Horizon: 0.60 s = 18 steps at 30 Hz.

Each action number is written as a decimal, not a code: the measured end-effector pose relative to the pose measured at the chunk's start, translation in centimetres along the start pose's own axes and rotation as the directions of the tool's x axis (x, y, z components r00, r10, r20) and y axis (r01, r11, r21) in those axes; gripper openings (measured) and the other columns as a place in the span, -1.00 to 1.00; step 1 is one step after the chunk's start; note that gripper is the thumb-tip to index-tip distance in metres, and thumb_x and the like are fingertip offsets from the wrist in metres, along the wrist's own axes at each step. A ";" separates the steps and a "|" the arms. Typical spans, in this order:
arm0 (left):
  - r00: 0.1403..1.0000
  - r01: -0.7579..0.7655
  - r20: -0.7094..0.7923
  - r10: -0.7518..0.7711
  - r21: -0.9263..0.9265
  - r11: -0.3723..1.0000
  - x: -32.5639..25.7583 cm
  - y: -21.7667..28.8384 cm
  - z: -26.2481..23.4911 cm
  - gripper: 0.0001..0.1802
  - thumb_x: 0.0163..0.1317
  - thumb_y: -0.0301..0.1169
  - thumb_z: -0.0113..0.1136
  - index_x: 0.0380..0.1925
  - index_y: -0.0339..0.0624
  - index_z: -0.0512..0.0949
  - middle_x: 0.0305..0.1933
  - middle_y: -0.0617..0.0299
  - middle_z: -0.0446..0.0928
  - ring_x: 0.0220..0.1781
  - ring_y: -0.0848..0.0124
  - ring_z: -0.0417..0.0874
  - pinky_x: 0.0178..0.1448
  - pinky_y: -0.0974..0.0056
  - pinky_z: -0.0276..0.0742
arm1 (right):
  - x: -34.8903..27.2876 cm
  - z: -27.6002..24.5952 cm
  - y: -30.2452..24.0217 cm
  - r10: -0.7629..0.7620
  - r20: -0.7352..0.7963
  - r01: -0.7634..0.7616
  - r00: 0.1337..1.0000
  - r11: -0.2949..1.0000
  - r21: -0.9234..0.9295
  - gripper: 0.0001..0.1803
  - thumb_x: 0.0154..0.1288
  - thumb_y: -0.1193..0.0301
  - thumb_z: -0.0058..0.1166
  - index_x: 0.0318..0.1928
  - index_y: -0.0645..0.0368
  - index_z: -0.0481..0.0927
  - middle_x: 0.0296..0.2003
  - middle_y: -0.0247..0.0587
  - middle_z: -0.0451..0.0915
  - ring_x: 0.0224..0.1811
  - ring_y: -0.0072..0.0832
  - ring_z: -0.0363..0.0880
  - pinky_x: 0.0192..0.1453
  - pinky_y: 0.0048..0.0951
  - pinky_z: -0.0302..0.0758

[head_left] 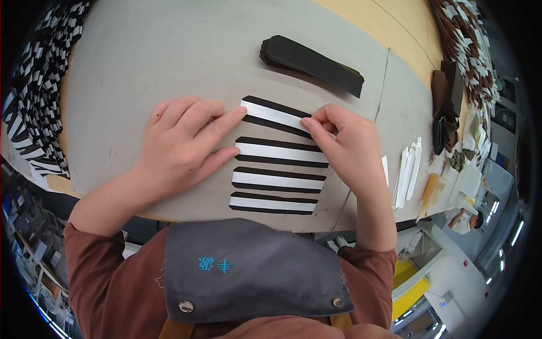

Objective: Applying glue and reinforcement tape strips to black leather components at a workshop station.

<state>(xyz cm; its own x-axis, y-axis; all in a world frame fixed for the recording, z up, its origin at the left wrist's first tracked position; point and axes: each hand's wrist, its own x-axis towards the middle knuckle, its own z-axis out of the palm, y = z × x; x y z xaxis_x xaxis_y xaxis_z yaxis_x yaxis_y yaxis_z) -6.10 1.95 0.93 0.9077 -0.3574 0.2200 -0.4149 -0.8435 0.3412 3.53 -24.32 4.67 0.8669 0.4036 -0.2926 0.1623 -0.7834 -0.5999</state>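
Note:
Several black strips with angled left ends lie in a column in front of me, each with a white strip along its middle. On the farthest black strip (270, 104), the index fingertip of my left hand (183, 138) touches the left end of the white strip (274, 115). The left thumb rests by the left end of the second black strip (282, 161), and the fingers are apart. My right hand (353, 144) pinches at the right end of the farthest white strip with thumb and index finger; its other fingers are curled.
A stack of plain black strips (313, 65) lies farther back on the grey table mat (152, 56). Loose white strips (407, 175) and a yellowish bottle-like object (433, 189) are at the right. Heaps of black-and-white pieces (42, 79) and brown-and-white pieces (466, 45) line the sides.

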 end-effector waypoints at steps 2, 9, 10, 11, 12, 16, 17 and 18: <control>1.000 0.000 -0.005 0.000 0.020 1.000 0.0 0.0 0.0 -0.30 0.02 -0.21 0.53 0.25 0.03 0.64 0.02 0.32 0.52 0.09 0.25 0.52 0.21 0.13 0.35 | 0.0 -0.1 -0.1 -0.010 0.003 0.010 1.000 1.000 -0.026 -0.78 0.38 0.33 0.31 -0.30 0.24 0.68 -0.53 -0.17 0.63 -0.49 -0.35 0.56 -0.36 -0.35 0.47; 1.000 0.010 0.004 -0.010 0.031 0.999 0.0 0.1 -0.1 -0.30 0.02 -0.21 0.53 0.26 0.04 0.64 0.02 0.33 0.51 0.08 0.25 0.51 0.20 0.13 0.35 | 0.0 0.3 -0.1 -0.071 -0.029 0.066 0.997 0.988 -0.140 -0.77 0.36 0.27 0.28 -0.35 0.16 0.65 -0.46 -0.10 0.68 -0.41 -0.08 0.67 -0.33 -0.13 0.54; 1.000 0.006 -0.014 -0.006 0.029 1.000 0.1 0.1 0.0 -0.34 0.05 -0.20 0.51 0.23 0.04 0.65 -0.01 0.37 0.52 0.06 0.30 0.51 0.15 0.17 0.33 | 0.0 0.3 -0.1 -0.070 -0.030 0.065 0.997 0.988 -0.139 -0.77 0.36 0.27 0.28 -0.35 0.16 0.65 -0.46 -0.10 0.68 -0.41 -0.08 0.67 -0.33 -0.13 0.54; 0.999 0.002 -0.033 -0.001 0.027 1.000 0.2 0.1 -0.1 -0.39 0.08 -0.19 0.48 0.20 0.04 0.66 -0.03 0.41 0.52 0.04 0.34 0.52 0.10 0.20 0.30 | 0.0 0.4 0.0 -0.082 -0.036 0.075 0.996 0.984 -0.161 -0.77 0.36 0.27 0.29 -0.35 0.15 0.65 -0.46 -0.11 0.68 -0.41 -0.08 0.67 -0.33 -0.13 0.54; 0.999 0.001 -0.033 0.000 0.026 1.000 0.2 0.1 -0.1 -0.39 0.08 -0.19 0.48 0.20 0.04 0.66 -0.03 0.41 0.52 0.04 0.34 0.52 0.10 0.20 0.30 | 0.0 0.5 0.0 -0.094 -0.043 0.085 0.995 0.979 -0.184 -0.76 0.36 0.26 0.29 -0.35 0.15 0.64 -0.46 -0.12 0.67 -0.40 -0.08 0.67 -0.34 -0.12 0.54; 0.999 0.000 -0.032 0.001 0.014 1.000 0.2 0.0 0.0 -0.39 0.08 -0.23 0.49 0.20 0.03 0.66 -0.03 0.39 0.53 0.04 0.34 0.52 0.09 0.19 0.32 | -0.2 0.6 -0.1 -0.134 -0.072 0.113 0.988 0.963 -0.243 -0.74 0.36 0.23 0.30 -0.37 0.13 0.61 -0.47 -0.15 0.67 -0.41 -0.10 0.67 -0.35 -0.13 0.53; 1.000 0.002 -0.029 -0.002 0.013 1.000 0.2 0.0 0.0 -0.40 0.08 -0.24 0.48 0.20 0.03 0.66 -0.03 0.38 0.53 0.04 0.33 0.53 0.09 0.18 0.33 | -0.3 0.6 -0.2 -0.121 -0.064 0.099 0.991 0.956 -0.275 -0.71 0.34 0.20 0.32 -0.37 0.12 0.58 -0.47 -0.18 0.66 -0.40 -0.11 0.67 -0.37 -0.15 0.52; 1.000 -0.003 -0.028 0.003 0.013 1.000 0.2 0.0 0.0 -0.40 0.08 -0.24 0.48 0.20 0.03 0.66 -0.03 0.38 0.53 0.04 0.33 0.53 0.09 0.18 0.33 | -0.3 0.5 -0.1 -0.107 -0.058 0.084 0.993 0.948 -0.306 -0.69 0.32 0.18 0.35 -0.37 0.11 0.56 -0.47 -0.20 0.65 -0.40 -0.12 0.67 -0.38 -0.16 0.51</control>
<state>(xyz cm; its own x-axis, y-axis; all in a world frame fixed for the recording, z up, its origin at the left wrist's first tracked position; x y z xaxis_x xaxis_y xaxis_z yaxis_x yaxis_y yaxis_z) -5.93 1.86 0.95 0.9043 -0.3483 0.2470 -0.4164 -0.8476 0.3291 2.99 -24.12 4.46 0.8705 0.4569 -0.1827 0.3714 -0.8536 -0.3653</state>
